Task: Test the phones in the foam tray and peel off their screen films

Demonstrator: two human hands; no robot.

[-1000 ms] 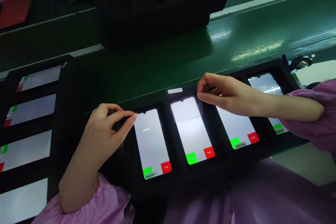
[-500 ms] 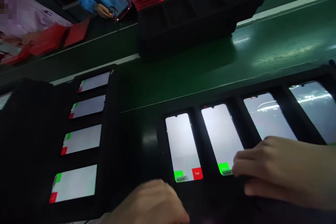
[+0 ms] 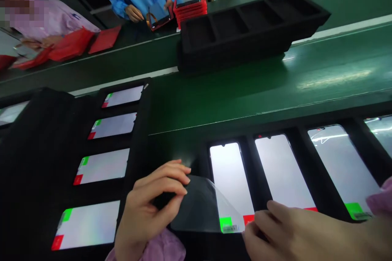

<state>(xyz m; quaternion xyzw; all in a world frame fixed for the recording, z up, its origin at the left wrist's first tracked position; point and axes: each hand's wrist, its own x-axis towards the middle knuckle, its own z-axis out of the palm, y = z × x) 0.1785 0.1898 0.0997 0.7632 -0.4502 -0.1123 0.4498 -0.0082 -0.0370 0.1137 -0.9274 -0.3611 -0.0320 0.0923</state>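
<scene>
Left fingers [image 3: 167, 181] pinching a clear film [image 3: 205, 208] over a lit phone [image 3: 231, 175].
The left hand [image 3: 147, 212] clamps the film's corner between thumb and fingers; the sheet curls above the phone's lower left end, in the black tray [image 3: 249, 171]. The right hand [image 3: 294, 232] lies at the phone's bottom edge, and I cannot tell whether its fingers grip anything.

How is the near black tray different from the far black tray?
The near tray holds lit phones; the far tray is empty. The near tray lies by the left hand pinching a clear film; the far tray sits out on the green belt. Both are black.
</scene>
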